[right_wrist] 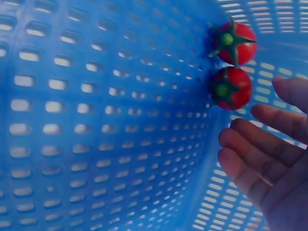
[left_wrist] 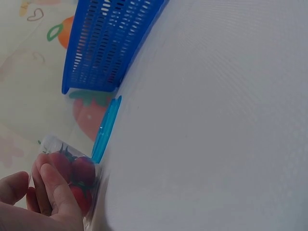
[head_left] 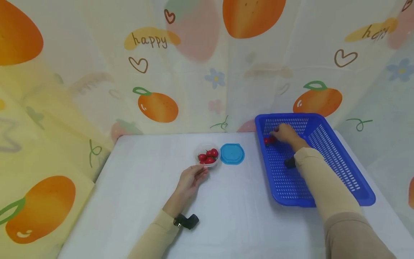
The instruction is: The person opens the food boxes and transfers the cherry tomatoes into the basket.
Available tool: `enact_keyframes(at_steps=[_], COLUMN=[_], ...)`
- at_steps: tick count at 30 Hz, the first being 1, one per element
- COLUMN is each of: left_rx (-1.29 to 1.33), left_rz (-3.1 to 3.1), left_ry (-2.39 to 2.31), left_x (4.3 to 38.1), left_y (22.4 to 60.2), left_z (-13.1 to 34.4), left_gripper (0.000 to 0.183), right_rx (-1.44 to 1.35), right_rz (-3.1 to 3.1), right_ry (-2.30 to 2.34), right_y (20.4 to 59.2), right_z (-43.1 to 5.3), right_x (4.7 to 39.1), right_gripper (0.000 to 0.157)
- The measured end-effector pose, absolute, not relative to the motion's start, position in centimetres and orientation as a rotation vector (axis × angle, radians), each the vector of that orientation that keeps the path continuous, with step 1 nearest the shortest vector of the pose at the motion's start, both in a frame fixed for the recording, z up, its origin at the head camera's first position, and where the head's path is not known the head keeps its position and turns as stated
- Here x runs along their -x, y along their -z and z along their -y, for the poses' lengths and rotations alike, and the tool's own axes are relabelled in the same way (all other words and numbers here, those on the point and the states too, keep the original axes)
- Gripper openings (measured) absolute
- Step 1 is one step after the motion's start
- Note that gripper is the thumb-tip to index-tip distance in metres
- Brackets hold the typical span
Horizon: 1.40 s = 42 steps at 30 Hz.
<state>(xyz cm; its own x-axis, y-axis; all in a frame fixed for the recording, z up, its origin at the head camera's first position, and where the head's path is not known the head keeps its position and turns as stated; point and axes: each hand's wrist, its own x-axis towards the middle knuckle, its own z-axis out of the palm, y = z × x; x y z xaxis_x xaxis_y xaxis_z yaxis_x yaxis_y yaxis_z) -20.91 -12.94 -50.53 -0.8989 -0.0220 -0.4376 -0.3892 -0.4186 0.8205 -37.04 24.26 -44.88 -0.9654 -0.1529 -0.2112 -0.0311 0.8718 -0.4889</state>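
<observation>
Inside a blue perforated plastic basket (head_left: 279,180), my right hand (head_left: 286,133) reaches toward two cherry tomatoes at the far left corner. The right wrist view shows one tomato (right_wrist: 238,43) beside another tomato (right_wrist: 238,89), both with green stems. My right fingers (right_wrist: 250,159) are spread and relaxed, apart from both. On the white table, my left hand (head_left: 191,178) touches the near side of a small clear plastic container (head_left: 198,150). Several cherry tomatoes (head_left: 209,160) lie in it. The left fingers (left_wrist: 60,185) rest extended against the container wall, with the thumb apart.
A blue lid (head_left: 232,154) lies flat just right of the container, between it and the basket. The white table (head_left: 233,216) meets a fruit-printed cloth (head_left: 194,82) at the back. The basket's raised walls surround my right hand.
</observation>
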Motion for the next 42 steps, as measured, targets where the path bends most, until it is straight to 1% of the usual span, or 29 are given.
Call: enact_keyframes(at_steps=[4, 8, 14, 19, 28, 35, 42], left_rx=[0.571, 0.578, 0.600, 0.610, 0.644, 0.613, 0.624], left_rz=[-1.551, -1.539, -1.538, -1.523, -1.513, -1.518, -1.522], left_ry=[-2.398, -2.388, -2.404, -2.406, -2.414, -2.406, -2.409], left_x=[21.0, 20.9, 21.0, 21.2, 20.9, 20.8, 20.7], left_y=[50.3, 50.2, 50.0, 50.1, 50.1, 50.0, 49.9], left_z=[12.8, 12.8, 12.8, 12.8, 12.9, 12.9, 12.8], left_gripper=[0.027, 0.027, 0.026, 0.026, 0.025, 0.027, 0.029], right_rx=[0.189, 0.181, 0.238, 0.341, 0.655, 0.744, 0.907], right_rz=[-2.827, -2.796, -2.787, -2.792, -2.809, -2.720, -2.637], right_ry=[0.733, 0.878, 1.008, 1.026, 0.905, 0.875, 0.744], right_y=[43.9, 42.2, 39.3, 38.0, 36.5, 36.4, 36.6], right_z=[-24.6, -24.7, -23.1, -20.7, -15.3, -11.7, -8.2], right_x=[37.0, 36.9, 37.2, 36.9, 35.5, 34.0, 32.2], right_gripper=[0.040, 0.043, 0.042, 0.037, 0.030, 0.029, 0.027])
